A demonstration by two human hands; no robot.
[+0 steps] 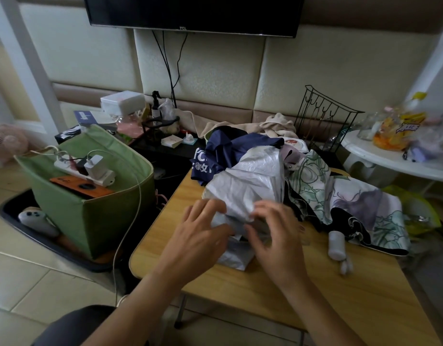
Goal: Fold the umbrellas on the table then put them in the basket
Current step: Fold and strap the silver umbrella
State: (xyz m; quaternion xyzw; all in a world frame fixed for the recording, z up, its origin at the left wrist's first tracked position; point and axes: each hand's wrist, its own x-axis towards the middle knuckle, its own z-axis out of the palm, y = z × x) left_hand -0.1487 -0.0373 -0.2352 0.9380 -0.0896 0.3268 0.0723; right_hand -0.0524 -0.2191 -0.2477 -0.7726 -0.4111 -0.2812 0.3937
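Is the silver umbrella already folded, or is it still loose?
Still loose. The silver umbrella lies crumpled on the table, its cloth spread in wrinkles, while the left hand and right hand gather its near end.

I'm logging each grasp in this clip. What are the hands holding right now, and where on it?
Both the left hand and right hand hold the silver umbrella, fingers gathering its crumpled canopy fabric at the near end.
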